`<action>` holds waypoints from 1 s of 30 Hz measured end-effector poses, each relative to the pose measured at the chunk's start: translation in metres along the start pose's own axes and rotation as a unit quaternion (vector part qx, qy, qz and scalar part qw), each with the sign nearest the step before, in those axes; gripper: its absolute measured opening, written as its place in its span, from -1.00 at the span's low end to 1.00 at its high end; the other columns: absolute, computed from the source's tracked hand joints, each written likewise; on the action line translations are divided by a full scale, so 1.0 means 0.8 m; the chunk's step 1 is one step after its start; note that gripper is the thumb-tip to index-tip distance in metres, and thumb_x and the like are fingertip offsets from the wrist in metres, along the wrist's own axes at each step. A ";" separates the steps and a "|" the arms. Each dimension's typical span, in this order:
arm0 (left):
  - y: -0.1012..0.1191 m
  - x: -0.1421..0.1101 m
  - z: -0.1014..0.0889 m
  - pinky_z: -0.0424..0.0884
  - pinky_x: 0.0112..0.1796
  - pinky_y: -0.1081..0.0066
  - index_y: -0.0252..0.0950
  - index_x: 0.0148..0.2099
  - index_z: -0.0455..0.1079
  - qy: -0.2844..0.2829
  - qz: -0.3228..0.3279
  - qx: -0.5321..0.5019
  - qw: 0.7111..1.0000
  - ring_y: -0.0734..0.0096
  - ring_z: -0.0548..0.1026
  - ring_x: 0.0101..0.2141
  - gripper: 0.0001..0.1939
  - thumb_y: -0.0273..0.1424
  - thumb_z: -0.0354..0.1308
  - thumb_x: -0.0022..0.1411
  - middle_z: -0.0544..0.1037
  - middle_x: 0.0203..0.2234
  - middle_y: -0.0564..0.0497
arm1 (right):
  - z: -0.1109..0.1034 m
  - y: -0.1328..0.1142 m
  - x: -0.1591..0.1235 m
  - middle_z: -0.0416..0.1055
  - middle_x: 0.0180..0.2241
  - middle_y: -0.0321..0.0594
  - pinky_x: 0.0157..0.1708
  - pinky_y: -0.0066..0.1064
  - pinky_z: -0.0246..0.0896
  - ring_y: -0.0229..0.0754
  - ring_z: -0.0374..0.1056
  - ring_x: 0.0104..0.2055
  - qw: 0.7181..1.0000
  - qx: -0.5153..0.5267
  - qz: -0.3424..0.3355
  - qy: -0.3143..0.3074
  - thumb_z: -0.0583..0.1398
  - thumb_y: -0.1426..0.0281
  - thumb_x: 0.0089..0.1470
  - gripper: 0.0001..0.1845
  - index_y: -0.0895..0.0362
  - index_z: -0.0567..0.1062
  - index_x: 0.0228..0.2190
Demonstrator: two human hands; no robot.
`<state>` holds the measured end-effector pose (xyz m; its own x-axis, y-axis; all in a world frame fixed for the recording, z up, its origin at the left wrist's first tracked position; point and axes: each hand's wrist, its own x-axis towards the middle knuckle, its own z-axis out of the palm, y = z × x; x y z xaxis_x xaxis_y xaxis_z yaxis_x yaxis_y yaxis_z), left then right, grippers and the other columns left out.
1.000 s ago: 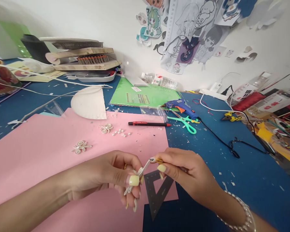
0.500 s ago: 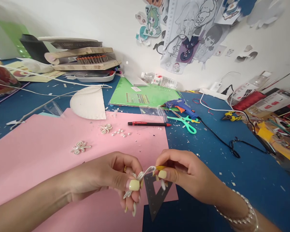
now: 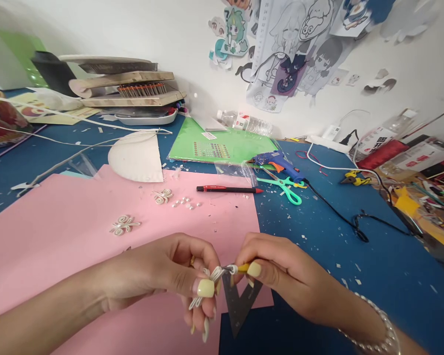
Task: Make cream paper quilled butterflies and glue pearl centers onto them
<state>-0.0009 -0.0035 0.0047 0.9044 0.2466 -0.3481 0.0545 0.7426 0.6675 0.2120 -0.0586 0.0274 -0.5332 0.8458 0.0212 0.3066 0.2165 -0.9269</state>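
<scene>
Between thumb and fingers, my left hand (image 3: 188, 276) pinches a bundle of looped white cord (image 3: 216, 274). Its loose loops stick out below my thumb. My right hand (image 3: 281, 266) is closed on a yellow-handled tool (image 3: 243, 267) with a thin dark tip; its exact kind is not clear. The tip points left at the cord bundle, and a cord loop sits around it. Beneath my hands a dark set square (image 3: 240, 308) lies partly hidden. On the pink paper (image 3: 77, 227) rest two coiled cord ornaments, one nearer (image 3: 124, 225) and one farther (image 3: 163, 196), beside several white beads (image 3: 185, 201).
A red-black pen (image 3: 229, 190), green scissors (image 3: 281, 186) and a blue glue gun (image 3: 277, 161) lie beyond my hands. The gun's black cable runs right. A white half-disc (image 3: 136, 157) and long cords lie left. Scraps dot the blue table (image 3: 318, 281).
My right hand has shifted slightly down and turned. The tool's dark tip now shows through the cord loop, and the loop is drawn closer to the bundle. My left hand holds almost still.
</scene>
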 end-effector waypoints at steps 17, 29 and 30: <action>-0.002 0.000 0.000 0.40 -0.60 0.56 -0.30 -0.39 0.45 -0.006 0.006 -0.009 1.000 0.44 0.54 -0.62 -0.90 -0.40 0.30 0.03 0.63 -0.56 0.03 | 0.004 -0.002 -0.002 0.30 -0.45 -0.34 -0.44 -0.56 0.07 -0.39 0.19 -0.44 0.999 -0.005 0.040 -0.016 0.06 0.29 0.17 -0.78 0.15 0.42 -0.34; 0.001 -0.003 0.007 0.43 -0.58 0.55 -0.30 -0.39 0.45 0.007 0.029 0.008 1.000 0.40 0.57 -0.55 -0.89 -0.41 0.32 0.02 0.63 -0.53 0.03 | 0.010 0.009 0.000 0.29 -0.46 -0.32 -0.44 -0.57 0.10 -0.42 0.19 -0.48 0.993 0.105 0.026 -0.050 -0.03 0.25 0.22 -0.68 0.18 0.39 -0.39; 0.000 -0.002 0.007 0.44 -0.57 0.55 -0.30 -0.39 0.45 0.006 0.031 0.010 0.999 0.40 0.57 -0.55 -0.89 -0.42 0.32 0.02 0.63 -0.53 0.03 | 0.011 0.009 0.000 0.29 -0.46 -0.32 -0.45 -0.58 0.10 -0.43 0.17 -0.48 0.991 0.118 0.027 -0.053 -0.02 0.25 0.22 -0.68 0.18 0.39 -0.40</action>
<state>-0.0002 -0.0074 0.0094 0.9009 0.3004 -0.3133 0.0060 0.7131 0.7010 0.2076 -0.0613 0.0176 -0.6043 0.7945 -0.0593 0.1502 0.0405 -0.9878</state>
